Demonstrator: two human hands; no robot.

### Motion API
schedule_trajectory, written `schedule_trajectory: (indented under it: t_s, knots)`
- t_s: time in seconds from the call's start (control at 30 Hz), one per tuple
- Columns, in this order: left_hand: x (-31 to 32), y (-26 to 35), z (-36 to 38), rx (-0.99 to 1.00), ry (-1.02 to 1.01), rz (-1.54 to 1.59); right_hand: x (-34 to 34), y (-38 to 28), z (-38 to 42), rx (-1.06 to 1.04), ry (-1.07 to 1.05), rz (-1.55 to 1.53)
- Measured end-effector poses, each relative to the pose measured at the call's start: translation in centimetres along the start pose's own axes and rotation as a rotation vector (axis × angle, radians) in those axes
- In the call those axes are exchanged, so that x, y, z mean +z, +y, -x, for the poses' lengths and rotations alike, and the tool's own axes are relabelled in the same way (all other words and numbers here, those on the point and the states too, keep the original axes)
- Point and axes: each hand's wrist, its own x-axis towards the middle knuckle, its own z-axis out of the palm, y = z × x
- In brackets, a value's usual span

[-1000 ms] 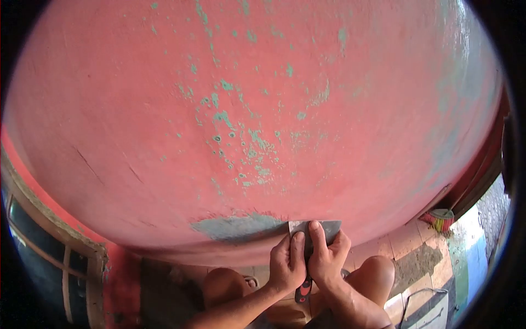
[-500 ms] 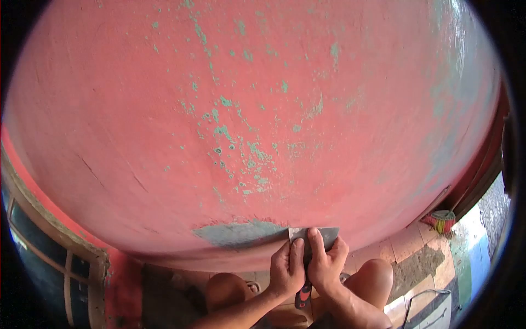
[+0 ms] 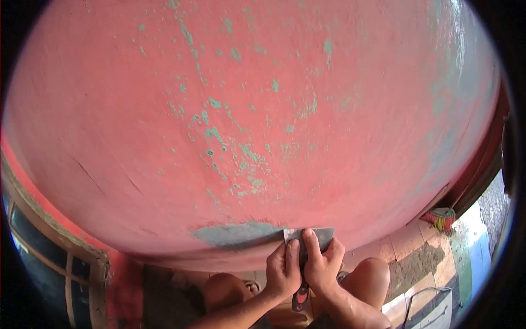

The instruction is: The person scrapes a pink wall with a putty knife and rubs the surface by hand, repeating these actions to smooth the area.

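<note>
Got my left hand (image 3: 283, 270) and right hand (image 3: 322, 266), fingers on both wrapped round 1 grey metal scraper (image 3: 323, 237), just beside 1 grey patch (image 3: 238, 234) on 1 pink wall (image 3: 350, 153).

At bottom centre, the left hand (image 3: 283, 272) and right hand (image 3: 322, 268) partly hide the scraper handle (image 3: 299, 300); the frame's edge crops both forearms (image 3: 233, 317). A foot (image 3: 252, 286) is mostly hidden. Lower left, dark vignetting cuts off the window (image 3: 41, 277).
</note>
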Motion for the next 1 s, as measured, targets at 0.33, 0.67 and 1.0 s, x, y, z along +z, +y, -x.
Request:
schedule_trajectory:
  t_s: [0.33,0.67,1.0]
  knots:
    - [-1.8,0.8,-0.8,0.021,-0.066,-0.113,0.2,1.6,1.1,0.067,-0.128,-0.216]
    - [-1.8,0.6,0.1,0.012,-0.043,-0.114,0.1,1.4,1.0,0.172,-0.121,-0.216]
    - [-1.6,1.5,-0.7,0.073,0.014,-0.099,0.4,-0.6,0.5,0.004,-0.139,-0.059]
